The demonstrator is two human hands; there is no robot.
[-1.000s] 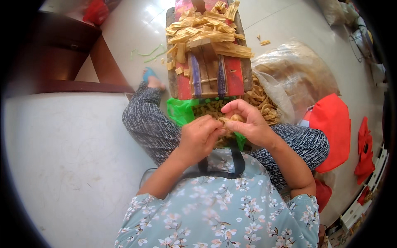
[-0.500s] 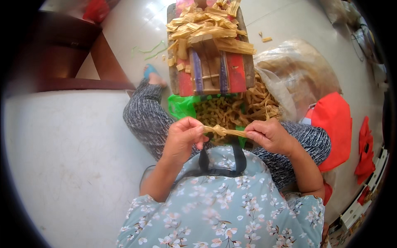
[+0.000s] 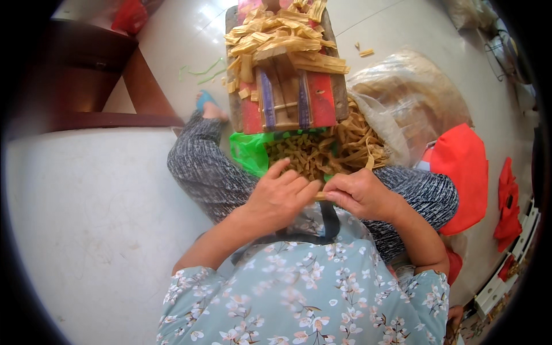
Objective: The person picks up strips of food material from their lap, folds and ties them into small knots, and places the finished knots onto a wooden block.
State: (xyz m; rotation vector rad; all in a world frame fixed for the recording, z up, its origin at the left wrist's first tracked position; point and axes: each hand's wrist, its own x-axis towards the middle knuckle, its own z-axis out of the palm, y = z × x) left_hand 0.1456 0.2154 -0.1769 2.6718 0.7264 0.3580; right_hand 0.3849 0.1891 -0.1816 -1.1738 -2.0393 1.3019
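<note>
Above my lap, my right hand (image 3: 359, 192) is closed, pinching a tan ribbed strip (image 3: 321, 196) between thumb and fingers. My left hand (image 3: 280, 198) has its back turned up, with one finger raised and the others bent over the strip's left part. Its thumb and the knot in the strip are hidden beneath it. Just beyond my hands, a green plastic bag (image 3: 249, 154) holds many brownish knotted pieces (image 3: 305, 150). More light brown strips (image 3: 361, 131) spill from a clear plastic bag (image 3: 417, 95) to the right.
A wooden stool (image 3: 231, 109) with a red top stands ahead, piled with loose yellowish strips (image 3: 276, 43). An orange-red bag (image 3: 460, 178) lies beside my right knee. To the left are a white surface (image 3: 98, 230) and dark red wooden furniture (image 3: 146, 86).
My left hand has moved right toward my right hand and turned its back up, covering the knot that showed between them. The right hand has shifted slightly left and down.
</note>
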